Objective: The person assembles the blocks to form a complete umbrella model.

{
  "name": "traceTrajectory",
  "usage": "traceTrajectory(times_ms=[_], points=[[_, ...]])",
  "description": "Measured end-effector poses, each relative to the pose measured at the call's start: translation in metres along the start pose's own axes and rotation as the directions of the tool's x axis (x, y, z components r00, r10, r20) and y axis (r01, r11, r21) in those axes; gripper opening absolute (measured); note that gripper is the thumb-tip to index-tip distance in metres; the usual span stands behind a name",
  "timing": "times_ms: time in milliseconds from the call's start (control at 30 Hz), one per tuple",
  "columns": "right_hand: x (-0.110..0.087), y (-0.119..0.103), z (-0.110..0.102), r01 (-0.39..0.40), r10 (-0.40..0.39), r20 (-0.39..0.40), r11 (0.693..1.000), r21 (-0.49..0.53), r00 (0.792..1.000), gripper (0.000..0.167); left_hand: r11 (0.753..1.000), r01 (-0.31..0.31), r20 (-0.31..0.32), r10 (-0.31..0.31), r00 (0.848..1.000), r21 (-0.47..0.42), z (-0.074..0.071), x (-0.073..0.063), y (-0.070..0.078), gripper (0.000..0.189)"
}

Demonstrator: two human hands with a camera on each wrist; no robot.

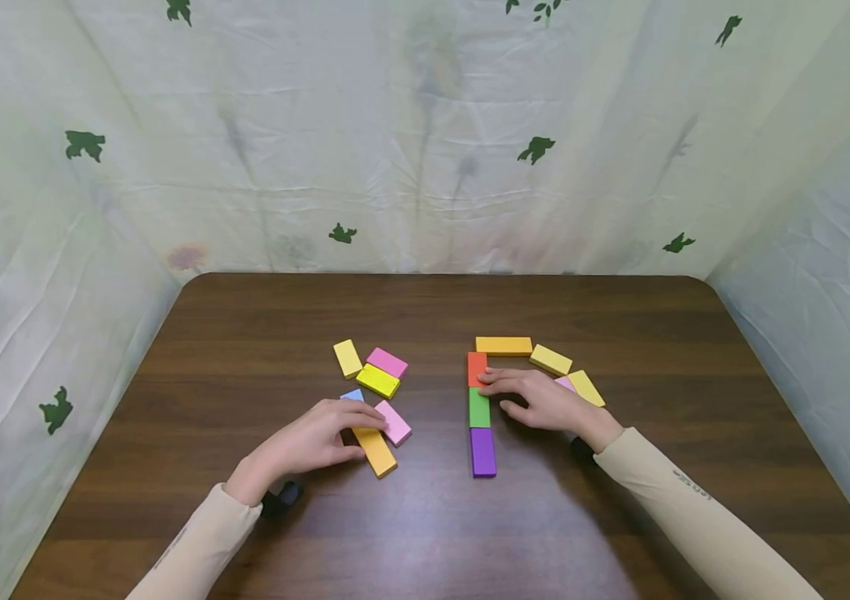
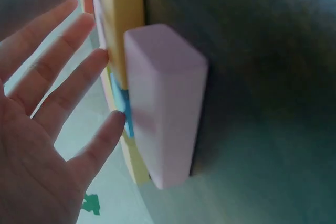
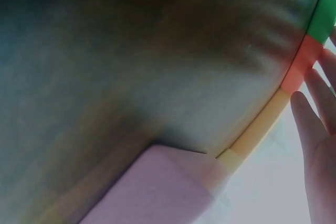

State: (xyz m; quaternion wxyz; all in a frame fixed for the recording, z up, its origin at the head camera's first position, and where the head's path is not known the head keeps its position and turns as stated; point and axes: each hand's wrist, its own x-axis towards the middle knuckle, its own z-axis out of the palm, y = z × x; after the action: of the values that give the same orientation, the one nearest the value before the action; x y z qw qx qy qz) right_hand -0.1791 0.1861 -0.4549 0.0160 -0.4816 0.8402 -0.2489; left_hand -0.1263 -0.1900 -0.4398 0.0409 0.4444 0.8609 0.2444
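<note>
My left hand (image 1: 308, 442) reaches over an orange block (image 1: 377, 457), its fingertips near a light pink block (image 1: 395, 423). A blue block (image 1: 352, 395) peeks out beyond the fingers. In the left wrist view the fingers are spread and fairly straight, and a pale pink block (image 2: 168, 93) stands out close up. My right hand (image 1: 545, 400) extends its fingers to the upright row, fingertips at the red block (image 1: 477, 365) and green block (image 1: 479, 408). A purple block (image 1: 482, 452) ends that row. Partly hidden behind the right hand is a pink block (image 1: 564, 382).
An orange block (image 1: 503, 346), a pale yellow block (image 1: 551, 359) and another yellow block (image 1: 587, 388) curve right from the row's top. At left lie a small yellow block (image 1: 347, 358), a magenta block (image 1: 387, 362) and a bright yellow block (image 1: 378, 381). Everything rests on a brown table (image 1: 425, 542).
</note>
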Motion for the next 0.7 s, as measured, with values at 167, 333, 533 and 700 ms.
traceTrajectory(times_ms=[167, 333, 533, 700], points=[[0.0003, -0.0011, -0.0014, -0.009, 0.009, 0.006, 1.000, 0.003, 1.000, 0.032, 0.997, -0.006, 0.010, 0.005, 1.000, 0.072, 0.0026, -0.0001, 0.0036, 0.037], [0.0003, -0.0004, -0.0006, 0.000, 0.000, -0.002, 1.000, -0.002, 1.000, 0.031, 0.997, 0.014, 0.016, -0.016, 1.000, 0.074, 0.0049, 0.0009, 0.0058, 0.033], [-0.0004, 0.0005, 0.0010, 0.007, -0.007, -0.008, 1.000, -0.010, 1.000, 0.032, 0.996, 0.017, 0.016, -0.019, 1.000, 0.085, 0.0082, 0.0023, 0.0043, 0.031], [-0.0005, -0.0001, 0.0012, 0.005, -0.005, -0.011, 1.000, -0.008, 1.000, 0.032, 0.995, 0.002, -0.002, -0.002, 1.000, 0.098, 0.0099, 0.0020, 0.0039, 0.031]])
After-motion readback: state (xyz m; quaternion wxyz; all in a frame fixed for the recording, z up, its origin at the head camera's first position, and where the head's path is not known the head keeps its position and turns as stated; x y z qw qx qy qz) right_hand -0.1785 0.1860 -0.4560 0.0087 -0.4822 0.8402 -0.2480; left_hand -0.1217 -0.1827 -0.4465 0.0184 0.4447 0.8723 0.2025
